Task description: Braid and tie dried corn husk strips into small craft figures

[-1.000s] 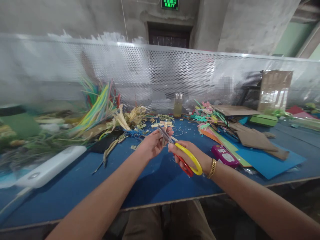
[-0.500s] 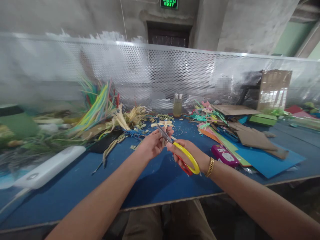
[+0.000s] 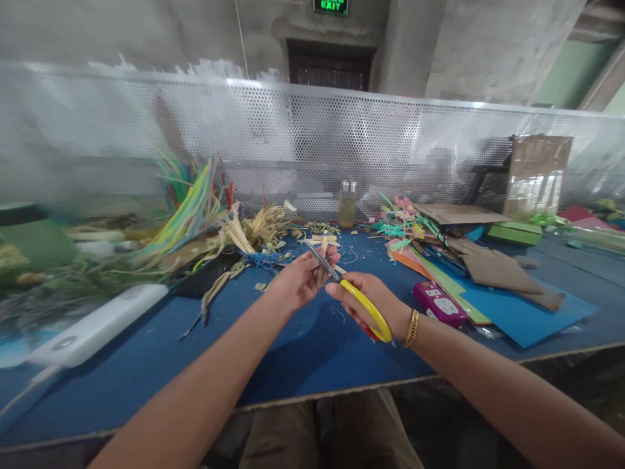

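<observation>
My right hand [image 3: 374, 301] grips a pair of scissors [image 3: 359, 299] with yellow and red handles, fingers through the loops. The blades point up and left and sit closed over a small straw-coloured strip [image 3: 320, 273]. My left hand [image 3: 295, 281] pinches that strip from the left, fingers curled. Both hands hover above the blue table top [image 3: 303, 352], near its middle.
A heap of coloured strips and dried leaves [image 3: 195, 215] lies at the left. A white flat device [image 3: 97, 326] rests near the left front. A small glass bottle [image 3: 347, 205] stands at the back. Coloured paper sheets [image 3: 517, 312], a pink box [image 3: 439, 303] and cardboard lie right.
The scissor handles have drawn together, so the red loop is now mostly hidden behind the yellow one. Both hands have stayed in nearly the same place.
</observation>
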`<action>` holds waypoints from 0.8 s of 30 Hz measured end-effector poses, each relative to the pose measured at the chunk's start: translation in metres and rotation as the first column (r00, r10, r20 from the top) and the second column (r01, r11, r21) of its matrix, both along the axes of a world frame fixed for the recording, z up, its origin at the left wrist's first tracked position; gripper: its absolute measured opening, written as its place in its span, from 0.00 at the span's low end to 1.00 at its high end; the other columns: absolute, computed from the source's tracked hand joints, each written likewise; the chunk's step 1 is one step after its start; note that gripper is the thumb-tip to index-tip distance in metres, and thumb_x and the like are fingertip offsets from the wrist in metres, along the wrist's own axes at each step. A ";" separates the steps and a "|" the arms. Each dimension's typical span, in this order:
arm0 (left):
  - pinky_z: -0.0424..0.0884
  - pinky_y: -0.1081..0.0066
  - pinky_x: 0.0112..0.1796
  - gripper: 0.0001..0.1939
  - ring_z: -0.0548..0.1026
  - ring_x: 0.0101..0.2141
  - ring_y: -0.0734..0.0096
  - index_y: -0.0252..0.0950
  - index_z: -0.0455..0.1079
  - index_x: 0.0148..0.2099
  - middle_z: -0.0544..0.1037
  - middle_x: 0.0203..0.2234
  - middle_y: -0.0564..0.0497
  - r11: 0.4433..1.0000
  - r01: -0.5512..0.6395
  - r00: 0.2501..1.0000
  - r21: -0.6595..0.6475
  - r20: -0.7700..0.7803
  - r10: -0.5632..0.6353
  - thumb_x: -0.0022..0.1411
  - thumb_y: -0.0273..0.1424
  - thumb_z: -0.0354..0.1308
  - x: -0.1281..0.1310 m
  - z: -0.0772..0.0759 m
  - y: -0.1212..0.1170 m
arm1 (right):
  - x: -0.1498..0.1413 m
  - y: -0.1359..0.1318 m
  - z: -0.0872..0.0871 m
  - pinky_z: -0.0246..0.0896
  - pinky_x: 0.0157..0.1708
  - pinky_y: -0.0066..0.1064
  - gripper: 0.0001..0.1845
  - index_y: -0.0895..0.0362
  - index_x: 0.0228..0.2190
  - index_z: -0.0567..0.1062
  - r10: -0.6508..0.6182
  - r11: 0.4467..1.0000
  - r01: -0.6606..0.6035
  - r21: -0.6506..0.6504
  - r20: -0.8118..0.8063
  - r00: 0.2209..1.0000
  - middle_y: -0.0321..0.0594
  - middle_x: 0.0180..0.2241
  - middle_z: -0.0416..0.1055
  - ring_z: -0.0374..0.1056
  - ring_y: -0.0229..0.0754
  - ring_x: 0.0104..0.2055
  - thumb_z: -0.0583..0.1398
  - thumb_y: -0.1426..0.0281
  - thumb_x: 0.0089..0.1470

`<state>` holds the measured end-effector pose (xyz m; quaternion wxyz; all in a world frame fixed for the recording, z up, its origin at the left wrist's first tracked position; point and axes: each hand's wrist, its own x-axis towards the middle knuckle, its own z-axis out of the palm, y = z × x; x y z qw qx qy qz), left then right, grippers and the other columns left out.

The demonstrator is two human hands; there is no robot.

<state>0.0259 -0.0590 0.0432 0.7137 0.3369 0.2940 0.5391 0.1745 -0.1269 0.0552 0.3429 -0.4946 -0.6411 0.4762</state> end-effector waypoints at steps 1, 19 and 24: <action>0.74 0.78 0.35 0.10 0.78 0.36 0.74 0.33 0.73 0.40 0.79 0.41 0.45 1.000 -0.001 1.000 -0.008 0.002 0.001 0.58 0.19 0.54 0.000 0.000 0.000 | 0.000 0.000 0.000 0.48 0.08 0.21 0.23 0.55 0.25 0.62 0.003 1.000 -0.003 -0.001 -0.001 1.000 0.27 0.14 0.59 0.54 0.29 0.10 0.59 0.48 0.46; 0.76 0.75 0.32 0.10 0.79 0.34 0.72 0.34 0.69 0.42 0.78 0.43 0.46 0.990 -0.130 0.991 -0.047 -0.034 0.128 0.57 0.20 0.57 -0.008 -0.007 0.013 | 0.060 0.047 -0.009 0.59 0.37 0.35 0.24 0.60 0.45 0.67 -0.533 0.827 0.166 0.537 0.655 0.535 0.50 0.38 0.73 0.69 0.51 0.41 0.57 0.58 0.51; 0.76 0.75 0.32 0.09 0.79 0.34 0.72 0.34 0.70 0.41 0.78 0.41 0.47 0.992 -0.121 0.992 -0.048 -0.051 0.118 0.58 0.19 0.56 -0.006 -0.007 0.013 | 0.059 0.064 -0.018 0.59 0.39 0.36 0.24 0.63 0.46 0.67 -0.441 0.893 0.114 0.436 0.793 0.420 0.54 0.40 0.73 0.70 0.53 0.43 0.56 0.59 0.51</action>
